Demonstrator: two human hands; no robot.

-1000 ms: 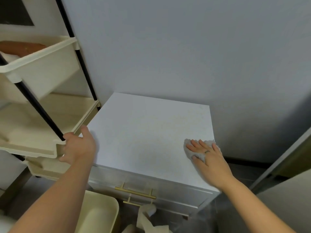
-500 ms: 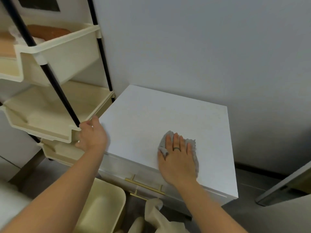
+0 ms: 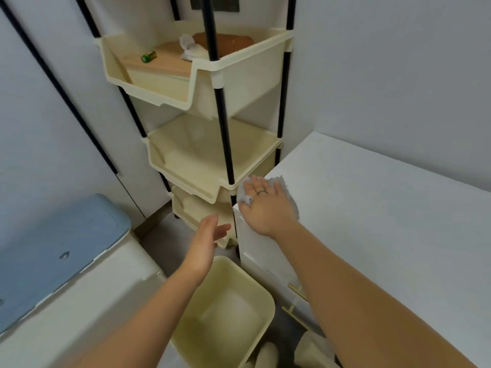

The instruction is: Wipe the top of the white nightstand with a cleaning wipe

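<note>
The white nightstand (image 3: 372,208) fills the right half of the view, its flat top bare. My right hand (image 3: 265,205) lies flat at the top's front left corner, pressing a crumpled pale grey cleaning wipe (image 3: 285,188) against the surface; the wipe shows around my fingers and partly overhangs the corner. My left hand (image 3: 208,239) hovers off the nightstand, just left of its front corner, fingers apart and holding nothing.
A cream tiered shelf rack (image 3: 212,166) with black poles stands right against the nightstand's left side; its top bin holds small items. A cream bin (image 3: 228,322) sits on the floor below my hands. A blue-lidded box (image 3: 53,256) is at the left.
My right hand slid the wipe from the right side across to the front left corner. My left hand let go of the nightstand's left corner and now hovers open. The view swung left.
</note>
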